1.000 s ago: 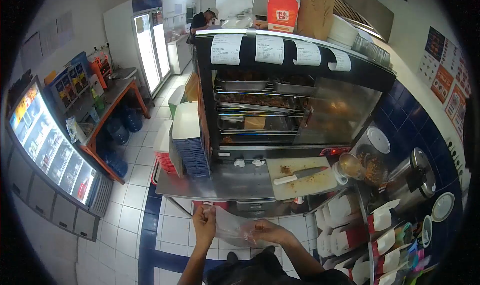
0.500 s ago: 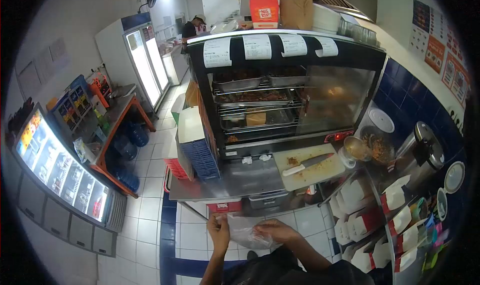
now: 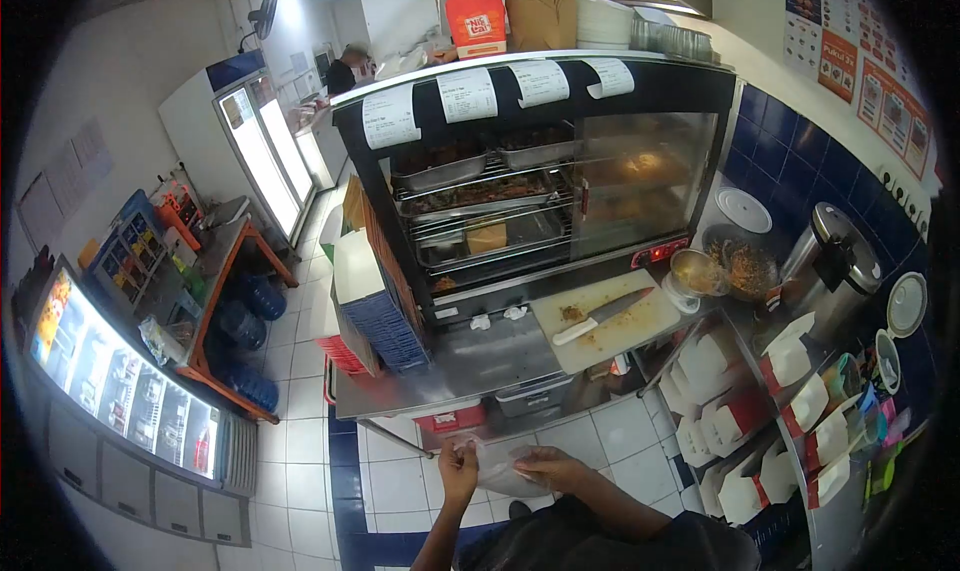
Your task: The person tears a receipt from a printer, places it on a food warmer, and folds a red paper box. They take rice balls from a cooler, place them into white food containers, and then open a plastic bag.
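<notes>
A clear plastic bag [image 3: 505, 474] hangs between my two hands in front of my body, below the steel counter's front edge. My left hand [image 3: 459, 469] pinches one side of it with closed fingers. On the other side, my right hand [image 3: 552, 469] grips the bag, thumb and fingers together. The bag is see-through, and I cannot make out anything inside it. On the counter beyond lies a cutting board [image 3: 640, 323] with food scraps, and a white-handled knife [image 3: 603, 317] rests across it.
A glass food warmer [image 3: 640, 201] with trays stands on the steel counter [image 3: 480, 356]. Stacked folded boxes [image 3: 375, 306] sit at its left. Open takeaway boxes [image 3: 735, 421] fill shelves at right, below a steel pot [image 3: 830, 256]. Another person [image 3: 345, 71] stands far back.
My view has turned slightly, so the counter and warmer sit further left. The bag stays between both hands, and my left hand has shifted a little toward the right.
</notes>
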Tool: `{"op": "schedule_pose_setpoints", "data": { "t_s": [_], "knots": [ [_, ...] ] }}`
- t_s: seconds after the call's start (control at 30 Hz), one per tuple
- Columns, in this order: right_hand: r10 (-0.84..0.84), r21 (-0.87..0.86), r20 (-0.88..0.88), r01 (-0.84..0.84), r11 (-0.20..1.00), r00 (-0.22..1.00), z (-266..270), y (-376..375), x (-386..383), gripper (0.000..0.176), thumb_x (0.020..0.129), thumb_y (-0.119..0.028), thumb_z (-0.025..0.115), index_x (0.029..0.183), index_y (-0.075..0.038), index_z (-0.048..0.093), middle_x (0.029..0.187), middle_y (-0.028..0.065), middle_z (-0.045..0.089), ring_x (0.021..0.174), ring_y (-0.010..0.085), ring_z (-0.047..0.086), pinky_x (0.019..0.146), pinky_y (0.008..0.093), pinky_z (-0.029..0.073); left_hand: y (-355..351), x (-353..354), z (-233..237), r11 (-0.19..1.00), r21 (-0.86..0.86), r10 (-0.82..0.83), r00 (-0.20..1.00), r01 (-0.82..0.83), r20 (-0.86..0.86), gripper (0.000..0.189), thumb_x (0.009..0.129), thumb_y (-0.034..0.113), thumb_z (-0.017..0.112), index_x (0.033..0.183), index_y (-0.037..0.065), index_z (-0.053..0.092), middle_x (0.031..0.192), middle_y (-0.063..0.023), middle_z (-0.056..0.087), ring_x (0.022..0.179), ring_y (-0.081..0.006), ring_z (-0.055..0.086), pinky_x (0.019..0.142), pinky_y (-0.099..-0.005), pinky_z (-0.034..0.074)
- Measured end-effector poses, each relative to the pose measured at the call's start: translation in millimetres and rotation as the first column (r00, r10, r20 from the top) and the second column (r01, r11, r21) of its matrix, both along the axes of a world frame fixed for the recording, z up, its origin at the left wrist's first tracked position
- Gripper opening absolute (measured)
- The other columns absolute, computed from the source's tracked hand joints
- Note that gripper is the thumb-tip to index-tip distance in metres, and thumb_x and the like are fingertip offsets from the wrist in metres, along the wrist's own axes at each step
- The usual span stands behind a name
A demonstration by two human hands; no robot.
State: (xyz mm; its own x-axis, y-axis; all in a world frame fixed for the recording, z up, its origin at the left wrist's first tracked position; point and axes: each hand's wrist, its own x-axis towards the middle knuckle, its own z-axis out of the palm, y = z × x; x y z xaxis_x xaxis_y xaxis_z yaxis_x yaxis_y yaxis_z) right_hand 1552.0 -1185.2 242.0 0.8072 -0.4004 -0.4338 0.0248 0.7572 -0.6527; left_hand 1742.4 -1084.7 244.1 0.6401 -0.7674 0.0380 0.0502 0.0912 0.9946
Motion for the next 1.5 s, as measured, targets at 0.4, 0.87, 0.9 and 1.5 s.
{"op": "schedule_pose_setpoints", "data": {
  "t_s": [0.4,0.87,0.9,1.5],
  "knots": [
    [-0.056,-0.253,-0.002,0.054,0.966,0.998,37,9,3,0.023,0.094,-0.023,0.071,0.105,-0.003,0.068,0.100,0.0037,0.070,0.087,0.0095,0.065,0.080,0.0258,0.053,5,-25,47,0.975,-0.085,0.173,0.464,-0.204,0.869,0.032,0.082,0.006,0.069,0.110,0.002,0.054,0.088,-0.0143,0.060,0.076,-0.0307,0.061,0.067,-0.0411,0.050],
    [-0.149,-0.447,-0.014,0.128,0.885,0.989,0,10,4,0.023,0.095,-0.027,0.071,0.087,-0.005,0.067,0.075,-0.0027,0.062,0.071,0.0072,0.056,0.062,0.0237,0.043,12,-48,59,0.932,0.104,-0.356,0.823,0.348,0.443,0.016,0.091,0.006,0.066,0.105,0.001,0.061,0.079,-0.0087,0.067,0.067,-0.0119,0.063,0.060,-0.0270,0.050],
    [-0.205,-0.538,-0.032,0.156,0.828,0.978,-5,16,-3,0.025,0.095,-0.029,0.071,0.086,-0.006,0.067,0.074,-0.0026,0.061,0.069,0.0068,0.055,0.061,0.0237,0.042,8,-55,62,0.916,0.107,-0.394,0.816,0.386,0.423,0.016,0.091,0.005,0.066,0.104,0.001,0.060,0.080,-0.0081,0.067,0.068,-0.0115,0.063,0.060,-0.0264,0.050],
    [-0.785,-0.605,-0.002,0.624,0.494,0.619,39,257,-327,0.028,0.094,-0.026,0.072,0.078,-0.004,0.068,0.065,-0.0050,0.060,0.062,0.0024,0.053,0.057,0.0210,0.043,65,-339,82,0.143,0.107,-0.778,0.045,0.984,0.627,0.053,0.077,0.012,0.069,0.126,-0.001,0.056,0.130,-0.0224,0.054,0.121,-0.0384,0.052,0.104,-0.0455,0.041]
  ]
}}
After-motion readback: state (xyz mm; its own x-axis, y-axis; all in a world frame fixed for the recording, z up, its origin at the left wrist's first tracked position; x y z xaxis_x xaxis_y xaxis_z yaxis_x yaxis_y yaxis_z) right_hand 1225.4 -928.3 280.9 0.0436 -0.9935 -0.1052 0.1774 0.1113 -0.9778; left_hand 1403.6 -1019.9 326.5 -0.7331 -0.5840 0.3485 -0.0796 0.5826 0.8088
